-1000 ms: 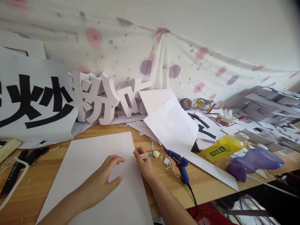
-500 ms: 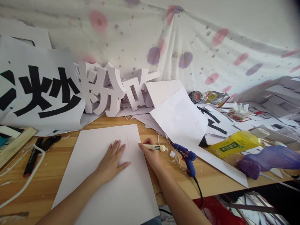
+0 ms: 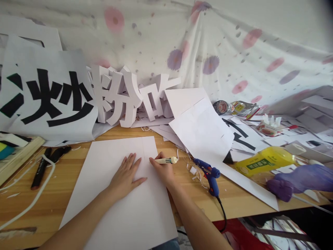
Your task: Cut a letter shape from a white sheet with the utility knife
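Note:
A large white board (image 3: 130, 218) lies on the wooden table in front of me, with a faint line near its upper right corner. My left hand (image 3: 126, 177) rests flat on it, fingers spread. Pinched in my right hand (image 3: 162, 170) is a cream multicolour ballpoint pen (image 3: 166, 160), tilted so its back end points right. The pen's tip is hidden by my fingers, close to the board's right edge. A blue glue gun (image 3: 209, 173) lies to the right of my right hand.
White three-dimensional letters (image 3: 127, 100) stand at the back beside a sheet with black characters (image 3: 44, 93). Black markers (image 3: 41, 170) and a white cable (image 3: 39, 198) lie at left. On the right are a yellow bottle (image 3: 265, 160), a purple item (image 3: 299, 178) and paper scraps.
My right hand with the pen has moved left, further onto the board. My left hand stays flat in place. The whole view has shifted slightly.

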Available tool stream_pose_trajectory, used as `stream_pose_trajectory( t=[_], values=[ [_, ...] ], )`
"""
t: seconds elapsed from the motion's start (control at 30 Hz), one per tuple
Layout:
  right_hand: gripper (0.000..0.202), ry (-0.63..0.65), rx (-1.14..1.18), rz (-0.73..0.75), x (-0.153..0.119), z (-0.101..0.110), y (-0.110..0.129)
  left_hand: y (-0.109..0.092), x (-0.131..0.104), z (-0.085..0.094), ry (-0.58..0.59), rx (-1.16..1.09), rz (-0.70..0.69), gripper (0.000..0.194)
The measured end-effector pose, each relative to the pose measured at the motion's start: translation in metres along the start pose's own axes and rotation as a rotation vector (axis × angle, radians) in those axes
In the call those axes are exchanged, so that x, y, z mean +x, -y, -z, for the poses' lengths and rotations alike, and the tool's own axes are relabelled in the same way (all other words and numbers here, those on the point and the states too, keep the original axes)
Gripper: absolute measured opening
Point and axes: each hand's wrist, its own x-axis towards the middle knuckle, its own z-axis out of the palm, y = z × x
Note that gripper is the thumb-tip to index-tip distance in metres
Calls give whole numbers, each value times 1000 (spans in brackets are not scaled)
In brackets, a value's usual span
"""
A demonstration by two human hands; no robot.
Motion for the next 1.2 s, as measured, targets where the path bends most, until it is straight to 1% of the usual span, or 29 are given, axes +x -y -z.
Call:
stream_pose_trajectory(
  t=[0.1,0.27,0.43,0.57,0.6,0.7,0.77,0.9,0.93,1.03,1.1,1.2],
  values=[
    [27,22,-30,6,-1,-2,0,2,-1,-2,-18,2,-14,74],
    [22,-47,-60,0,0,-1,0,4,-1,-5,-41,11,-12,73],
    [23,22,-46,42,0,1,2,3,0,-5,-41,5,-13,73],
    [22,-53,-45,17,2,3,0,4,-1,-6,-55,-4,-14,72],
    [22,-51,-37,16,3,3,0,5,-2,-6,-64,-6,-16,72],
    [23,36,-7,43,2,3,0,5,-2,-8,-92,-7,-22,71],
    [22,62,-4,52,1,3,-1,5,-2,-8,-99,-8,-27,71],
    [21,-32,-18,27,3,4,-4,4,-1,-6,-66,-12,-19,71],
    [21,-32,-14,28,3,4,-4,4,-1,-5,-57,-10,-15,71],
    [20,49,8,52,2,3,-3,3,-1,-3,-46,-3,-13,72],
    [20,72,8,55,2,2,-2,3,-1,-4,-53,-1,-16,72],
    [21,-2,-10,34,3,4,-4,4,-1,-5,-66,-5,-21,71]
  ],
)
